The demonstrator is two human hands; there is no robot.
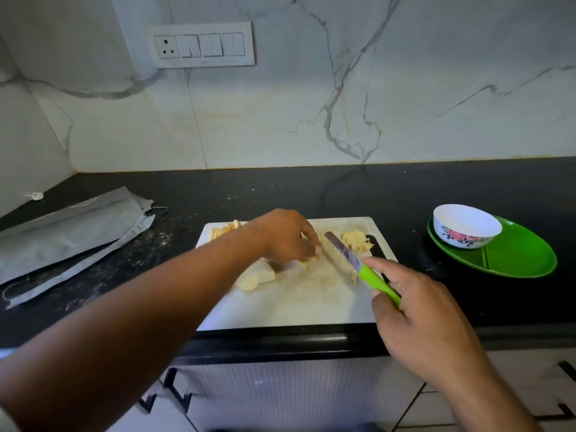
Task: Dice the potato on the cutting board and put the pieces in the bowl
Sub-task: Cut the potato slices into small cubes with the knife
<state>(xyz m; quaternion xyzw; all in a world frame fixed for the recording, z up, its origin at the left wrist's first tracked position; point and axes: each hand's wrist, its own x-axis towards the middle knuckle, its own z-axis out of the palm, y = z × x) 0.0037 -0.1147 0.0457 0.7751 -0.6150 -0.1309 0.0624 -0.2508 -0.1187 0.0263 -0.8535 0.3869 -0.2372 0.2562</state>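
Observation:
A white cutting board (299, 304) lies on the black counter. On it are a large uncut potato chunk (257, 277), potato strips (223, 230) at the far left corner and a pile of diced pieces (357, 240) at the far right. My left hand (286, 236) reaches over the board, its curled fingertips holding small potato strips near the middle. My right hand (417, 319) grips the green handle of a knife (349, 255); the blade points up-left, just right of my left fingers. A white floral bowl (467, 226) stands to the right.
The bowl sits on a green divided plate (523, 257) at the right of the counter. Grey bags (71, 235) lie on the counter to the left. A marble wall with a switch panel (202, 45) rises behind. Drawers are below the counter edge.

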